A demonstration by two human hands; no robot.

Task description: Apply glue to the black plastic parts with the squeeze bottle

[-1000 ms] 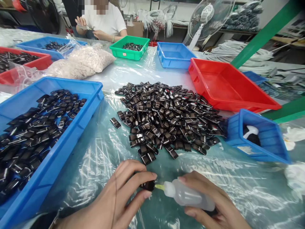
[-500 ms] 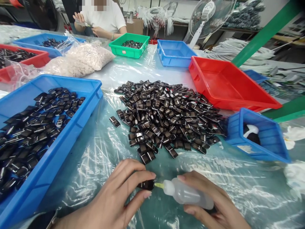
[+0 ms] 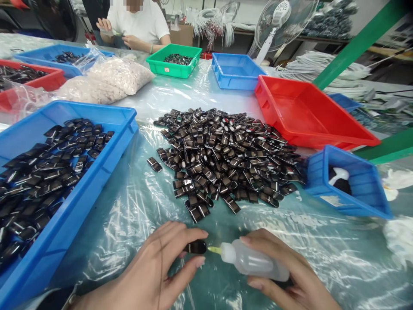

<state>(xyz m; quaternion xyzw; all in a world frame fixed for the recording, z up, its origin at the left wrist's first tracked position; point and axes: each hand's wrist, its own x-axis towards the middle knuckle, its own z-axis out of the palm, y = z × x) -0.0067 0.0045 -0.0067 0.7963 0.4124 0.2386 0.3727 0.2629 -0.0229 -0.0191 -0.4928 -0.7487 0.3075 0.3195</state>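
Note:
Between the thumb and fingers of my left hand (image 3: 161, 262) is a small glossy black plastic piece (image 3: 196, 246), its rounded end pointing right. My right hand (image 3: 284, 271) grips a translucent squeeze bottle (image 3: 254, 258) with a white cap and a thin yellow-green nozzle (image 3: 214, 249). The bottle lies nearly level, its nozzle tip at or just beside the rounded end of the piece; contact is hard to tell. Just beyond my hands spreads a large heap of similar black pieces (image 3: 222, 155), some with silvery stripes.
At left stands a long blue tray (image 3: 106, 172) of black pieces. A small blue bin (image 3: 364, 185) and a red tray (image 3: 309, 112) sit at right. Farther back are a green tray (image 3: 174, 71), a blue tray (image 3: 232, 77), bagged pale pieces (image 3: 119, 75) and a co-worker (image 3: 142, 26).
The black piece has turned slightly in my left hand and its fingers have shifted. A little gap now shows near the nozzle tip, while the bottle has barely moved.

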